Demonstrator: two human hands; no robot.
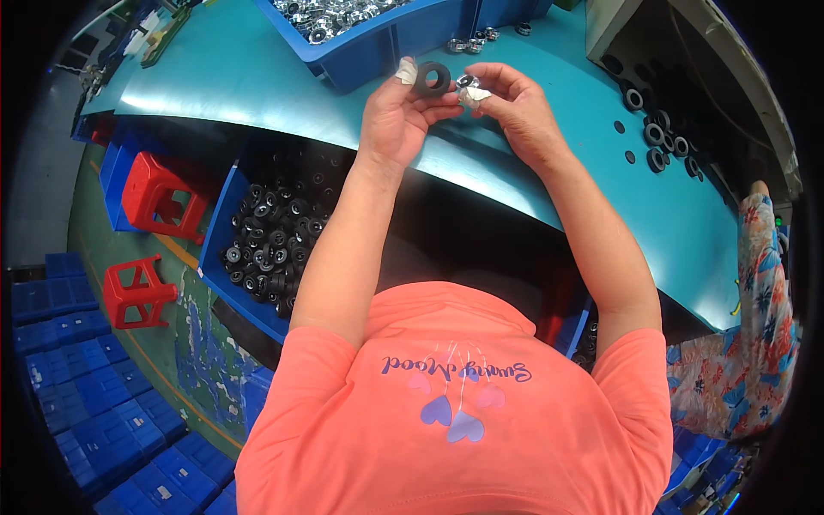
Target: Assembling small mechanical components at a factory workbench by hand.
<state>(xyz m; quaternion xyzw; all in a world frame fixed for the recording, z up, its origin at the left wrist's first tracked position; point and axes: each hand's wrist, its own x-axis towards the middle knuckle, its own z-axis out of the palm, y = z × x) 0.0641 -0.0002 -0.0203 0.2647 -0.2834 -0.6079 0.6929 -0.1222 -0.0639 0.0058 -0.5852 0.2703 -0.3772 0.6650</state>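
Note:
Above the near part of the teal tabletop (283, 94), both my hands are raised close together. My left hand (388, 129) pinches a black rubber ring (421, 81), shaped like a small tyre, with its hole facing me. Between the thumb and fingers of my right hand (528, 116) is a small shiny chrome wheel hub (468, 81), just right of the ring and apart from it. White tape wraps both thumbs. Beyond the hands stands a blue bin (352, 64) heaped with chrome hubs (330, 15); several loose hubs (474, 45) lie beside it.
More black rings (655, 136) lie scattered at the table's right, by a pale box-like housing (614, 26). Below the table edge, a blue crate (219, 225) holds black wheels (270, 245). Red stools (142, 292) and blue crates (103, 421) occupy the left floor. Another person's patterned sleeve (760, 283) is at right.

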